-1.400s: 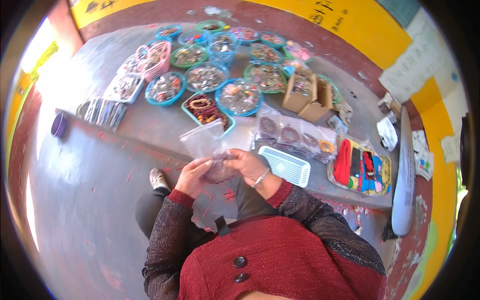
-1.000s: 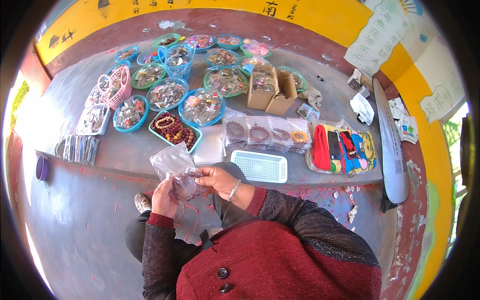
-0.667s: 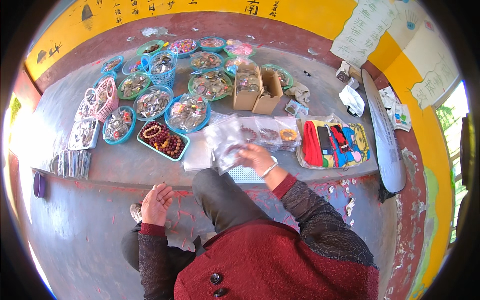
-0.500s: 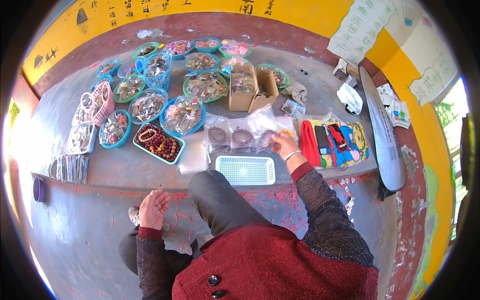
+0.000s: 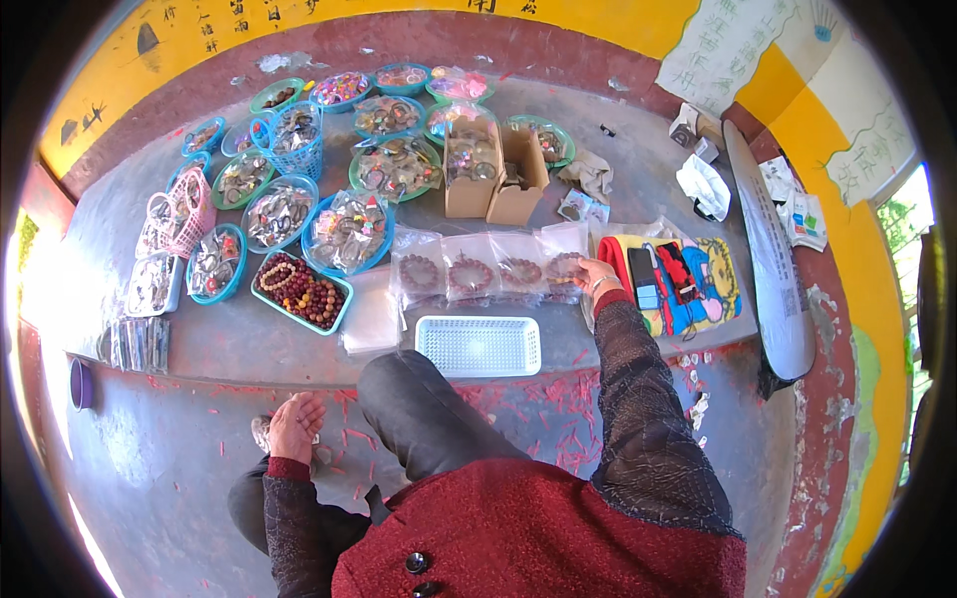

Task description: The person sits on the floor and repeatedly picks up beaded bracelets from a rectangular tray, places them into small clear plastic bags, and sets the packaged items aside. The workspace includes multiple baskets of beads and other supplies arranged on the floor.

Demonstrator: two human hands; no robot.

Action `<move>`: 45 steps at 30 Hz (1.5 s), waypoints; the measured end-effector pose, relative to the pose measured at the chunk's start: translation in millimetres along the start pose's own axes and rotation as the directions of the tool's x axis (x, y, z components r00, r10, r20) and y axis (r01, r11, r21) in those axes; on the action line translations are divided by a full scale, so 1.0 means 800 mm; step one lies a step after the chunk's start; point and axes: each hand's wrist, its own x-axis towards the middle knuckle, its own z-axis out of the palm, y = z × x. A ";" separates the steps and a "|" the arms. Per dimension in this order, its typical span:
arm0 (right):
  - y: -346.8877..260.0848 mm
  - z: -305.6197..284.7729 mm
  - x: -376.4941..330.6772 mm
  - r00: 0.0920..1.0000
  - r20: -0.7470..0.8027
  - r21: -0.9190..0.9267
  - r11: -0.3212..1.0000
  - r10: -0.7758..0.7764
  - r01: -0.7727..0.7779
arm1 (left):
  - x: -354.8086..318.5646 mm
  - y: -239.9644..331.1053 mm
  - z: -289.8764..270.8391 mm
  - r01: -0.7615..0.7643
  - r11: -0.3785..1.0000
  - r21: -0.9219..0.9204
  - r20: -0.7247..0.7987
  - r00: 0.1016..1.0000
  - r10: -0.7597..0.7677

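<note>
Several clear plastic bags, each with a dark red bead bracelet inside, lie in a row in front of me. At the row's right end my right hand has its fingertips closed on the edge of the last bag, beside its bracelet. Below the row sits a pale blue basket with nothing in it. A stack of flat clear bags lies at the row's left. Low at the left, my left hand hangs over the floor beside my knee, palm partly up, fingers stretched out, holding nothing.
A tray of loose bead bracelets stands left of the bags. Behind are several baskets of bagged items and cardboard boxes. To the right lie a colourful cloth with a phone and a long silver board.
My right hand has moved right, from the third bag to the last one. The third bag, raised before, now lies flat in the row. My left hand stays low at the left.
</note>
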 end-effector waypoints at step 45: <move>0.182 0.098 -0.246 0.736 0.643 -0.756 -0.333 -0.212 0.564 | -0.033 0.013 -0.016 -0.144 0.990 0.005 0.083 0.986 0.143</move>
